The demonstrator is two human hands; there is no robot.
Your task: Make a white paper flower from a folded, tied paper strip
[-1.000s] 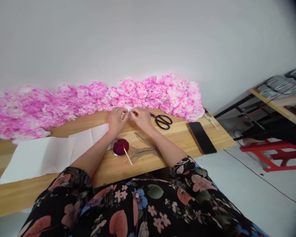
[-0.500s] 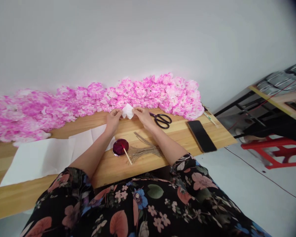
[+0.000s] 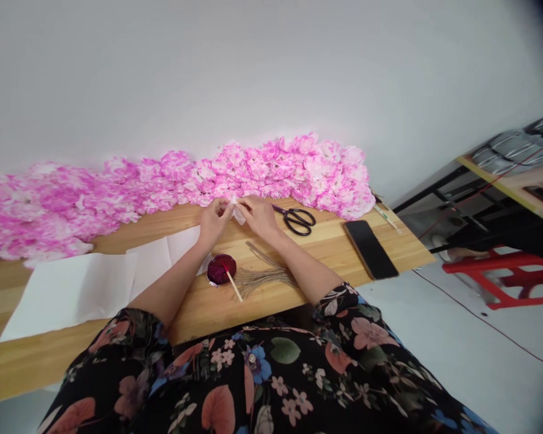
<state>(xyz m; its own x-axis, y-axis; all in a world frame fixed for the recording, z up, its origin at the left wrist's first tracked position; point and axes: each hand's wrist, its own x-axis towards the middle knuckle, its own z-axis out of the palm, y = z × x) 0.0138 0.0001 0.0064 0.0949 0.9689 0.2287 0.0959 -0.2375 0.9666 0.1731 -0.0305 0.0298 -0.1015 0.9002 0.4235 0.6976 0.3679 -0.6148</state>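
Both hands (image 3: 212, 224) (image 3: 261, 219) pinch a white piece (image 3: 239, 216), apparently unfinished, at frame centre; pink flowers (image 3: 176, 181), left edge to right-of-centre, appear complete.

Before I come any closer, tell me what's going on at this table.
A person holds a small, thin white piece between the fingertips of the left hand and right hand. Pink-and-white flowers are heaped behind, along the wall. Nearer the body, a stick rests in a dark red dish beside thin strands. White sheets lie to the left, scissors and a phone to the right.
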